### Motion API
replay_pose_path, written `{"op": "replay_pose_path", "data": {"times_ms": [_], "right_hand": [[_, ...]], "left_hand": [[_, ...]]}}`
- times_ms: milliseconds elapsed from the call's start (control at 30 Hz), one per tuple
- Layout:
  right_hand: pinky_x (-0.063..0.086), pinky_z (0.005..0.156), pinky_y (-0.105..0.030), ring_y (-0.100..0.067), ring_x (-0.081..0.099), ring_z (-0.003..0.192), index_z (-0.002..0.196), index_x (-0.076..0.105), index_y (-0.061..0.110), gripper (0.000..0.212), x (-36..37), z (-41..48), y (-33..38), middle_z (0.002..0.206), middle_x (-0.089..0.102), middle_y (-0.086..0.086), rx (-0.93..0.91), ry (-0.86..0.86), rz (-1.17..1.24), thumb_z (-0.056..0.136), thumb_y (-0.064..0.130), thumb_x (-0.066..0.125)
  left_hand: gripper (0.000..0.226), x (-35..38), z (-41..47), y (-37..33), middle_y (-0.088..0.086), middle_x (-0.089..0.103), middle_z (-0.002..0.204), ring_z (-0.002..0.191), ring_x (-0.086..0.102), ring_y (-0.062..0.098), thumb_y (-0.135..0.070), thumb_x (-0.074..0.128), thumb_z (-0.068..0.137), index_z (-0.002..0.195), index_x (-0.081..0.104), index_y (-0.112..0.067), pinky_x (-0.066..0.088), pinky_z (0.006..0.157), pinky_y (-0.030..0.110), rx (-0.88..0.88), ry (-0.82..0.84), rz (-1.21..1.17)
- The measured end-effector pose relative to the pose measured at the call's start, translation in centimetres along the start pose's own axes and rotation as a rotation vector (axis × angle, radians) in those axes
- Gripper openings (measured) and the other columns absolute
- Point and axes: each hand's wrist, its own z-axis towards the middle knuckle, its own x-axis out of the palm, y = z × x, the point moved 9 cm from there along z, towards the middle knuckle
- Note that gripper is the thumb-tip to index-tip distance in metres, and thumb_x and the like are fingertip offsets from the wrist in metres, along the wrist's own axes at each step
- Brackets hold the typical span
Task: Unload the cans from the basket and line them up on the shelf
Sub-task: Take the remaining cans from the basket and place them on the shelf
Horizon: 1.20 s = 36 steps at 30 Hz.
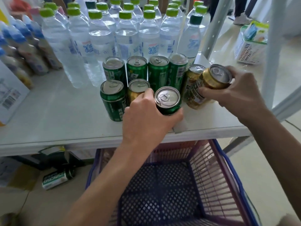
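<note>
Seven cans stand free on the white shelf (65, 111). Four make up the back row of green cans (158, 74), set side by side, and a standing gold can (193, 82) is at that row's right end. In front are a front green can (112, 101) and, just beside it, a front gold can (138, 88).

The left grip (146, 118) is curled round a held green can (167, 101), with the fingers wrapped about its lower half. This can is roughly upright, just right of the front gold can. The hand hides its base, so I cannot tell whether it rests on the shelf.

The right grip (236, 93) is closed round a tilted gold can (213, 79), whose top leans to the right. It is held close against the standing gold can, but whether the two touch I cannot tell.

A purple and blue lattice basket (219, 176) sits below the shelf's front edge, under both forearms. A fallen green can (57, 178) lies on its side on the floor, left of the basket.

Behind the cans stand clear water bottles (125, 33) with green caps, and blue-capped bottles (24, 46) stand at the far left. A white basket (249, 51) of packets is well apart on the right.
</note>
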Motion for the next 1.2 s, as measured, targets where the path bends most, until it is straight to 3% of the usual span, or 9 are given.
{"op": "replay_pose_path", "data": {"times_ms": [200,267,367,500,633,700,833,933,1200], "right_hand": [[0.051,0.061,-0.023,0.002,0.064,0.064,0.098,0.072,0.027,0.046,1.8,0.9,1.3,0.080,0.073,0.012,-0.044,0.075,-0.096,0.057,0.042,0.089],[0.046,0.059,-0.011,0.009,0.061,0.060,0.094,0.072,0.027,0.039,3.2,0.6,1.2,0.075,0.069,0.017,-0.055,0.113,-0.131,0.060,0.035,0.091],[0.044,0.062,-0.001,0.021,0.060,0.075,0.101,0.074,0.025,0.042,4.6,0.3,0.8,0.082,0.069,0.022,-0.075,0.141,-0.168,0.062,0.032,0.090],[0.060,0.078,-0.029,0.001,0.069,0.088,0.110,0.072,0.029,0.056,4.9,0.0,-0.8,0.097,0.074,0.015,-0.026,0.135,-0.123,0.058,0.039,0.091],[0.046,0.072,-0.003,0.013,0.064,0.086,0.112,0.070,0.029,0.056,4.7,-0.6,-1.8,0.095,0.072,0.020,-0.036,0.111,-0.096,0.063,0.043,0.092],[0.043,0.067,0.000,0.015,0.065,0.080,0.113,0.070,0.026,0.053,5.1,-1.1,-2.4,0.089,0.070,0.024,-0.039,0.107,-0.095,0.067,0.040,0.091],[0.043,0.058,0.000,0.009,0.067,0.069,0.115,0.068,0.025,0.051,7.0,-2.4,-4.8,0.085,0.061,0.031,0.030,0.157,-0.116,0.071,0.041,0.088],[0.041,0.057,0.001,0.010,0.063,0.069,0.117,0.066,0.029,0.054,7.5,-2.4,-5.8,0.086,0.058,0.031,0.070,0.171,-0.114,0.070,0.048,0.087],[0.039,0.062,-0.004,0.012,0.056,0.081,0.115,0.061,0.026,0.062,7.4,-2.1,-6.3,0.089,0.059,0.027,0.072,0.139,-0.096,0.066,0.054,0.088]], "left_hand": [[0.068,1.0,0.1,-0.1,0.002,0.068,0.097,0.084,0.066,0.024,-0.071,0.067,0.070,0.105,0.060,-0.014,0.057,0.074,0.038,-0.010,-0.034,0.068],[0.066,1.5,-0.1,-0.6,0.003,0.068,0.097,0.085,0.067,0.026,-0.069,0.068,0.073,0.104,0.062,-0.012,0.055,0.072,0.037,0.021,-0.039,0.106],[0.065,2.0,-0.1,-1.1,0.003,0.067,0.101,0.089,0.067,0.025,-0.066,0.069,0.076,0.108,0.062,-0.011,0.054,0.072,0.037,0.032,-0.042,0.122],[0.069,2.0,0.3,-1.5,0.005,0.067,0.113,0.096,0.069,0.025,-0.062,0.065,0.083,0.126,0.057,-0.008,0.054,0.071,0.033,0.059,-0.065,0.178],[0.078,2.3,-0.2,-1.2,0.011,0.066,0.123,0.094,0.072,0.029,-0.059,0.063,0.087,0.138,0.050,-0.002,0.057,0.066,0.036,0.078,-0.061,0.250],[0.078,2.4,-0.8,-1.0,0.011,0.064,0.124,0.091,0.072,0.031,-0.053,0.066,0.087,0.143,0.041,-0.005,0.057,0.060,0.038,0.083,-0.056,0.239],[0.054,3.0,-2.2,0.3,0.005,0.067,0.097,0.067,0.070,0.028,-0.039,0.070,0.087,0.118,0.033,-0.015,0.054,0.046,0.038,0.061,-0.028,0.159],[0.033,4.8,-2.6,1.0,0.004,0.065,0.076,0.056,0.065,0.027,-0.039,0.061,0.093,0.101,0.048,-0.010,0.050,0.045,0.035,0.101,0.023,0.203],[0.026,6.1,-1.6,1.5,0.008,0.065,0.072,0.056,0.063,0.027,-0.031,0.064,0.094,0.089,0.055,-0.008,0.040,0.044,0.031,0.160,-0.012,0.124]]}}
